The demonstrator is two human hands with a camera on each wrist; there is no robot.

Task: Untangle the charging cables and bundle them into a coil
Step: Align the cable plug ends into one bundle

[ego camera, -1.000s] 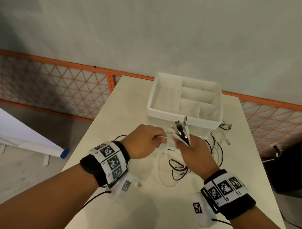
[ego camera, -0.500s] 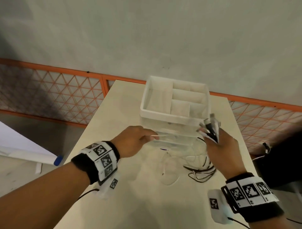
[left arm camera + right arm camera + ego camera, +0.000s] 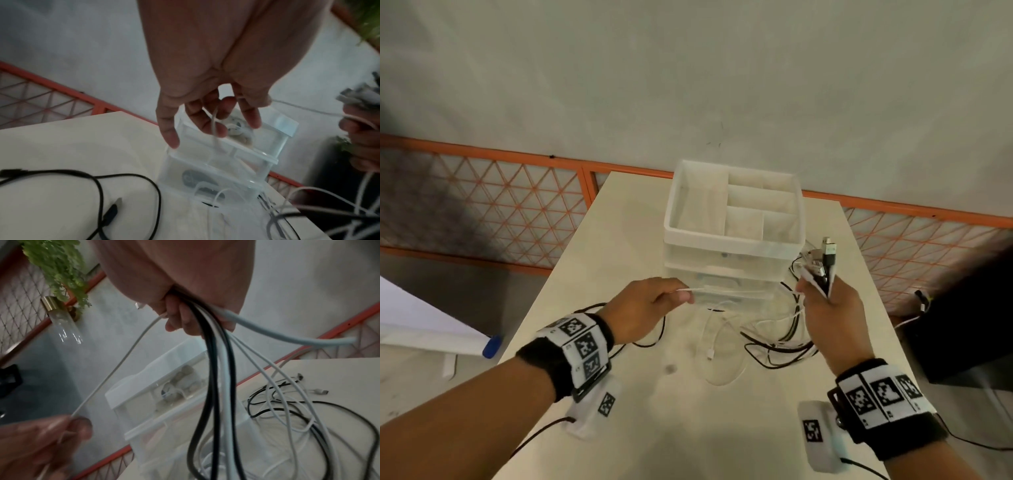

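My right hand (image 3: 822, 298) grips a bunch of black and white charging cables just below their plugs (image 3: 825, 260), which stick up above the fist. In the right wrist view the cables (image 3: 213, 369) hang from the right hand (image 3: 180, 318) down to the table. My left hand (image 3: 679, 296) pinches one thin white cable (image 3: 739, 291), which runs taut across to the right hand. The same white cable (image 3: 115, 369) shows between the left fingers (image 3: 78, 425) and the right fist. A loose tangle of cables (image 3: 777, 342) lies on the table between the hands, with a white connector (image 3: 710, 354) beside it.
A white plastic drawer organiser (image 3: 732, 240) with open top compartments stands just behind the hands. A black cable (image 3: 98, 186) loops on the table under my left wrist. An orange mesh fence (image 3: 482, 205) runs behind the table. A dark object (image 3: 962, 325) sits off the right edge.
The hands have drawn apart: the right hand has carried the plug bunch to the right, and the thin white cable now stretches between the two hands.
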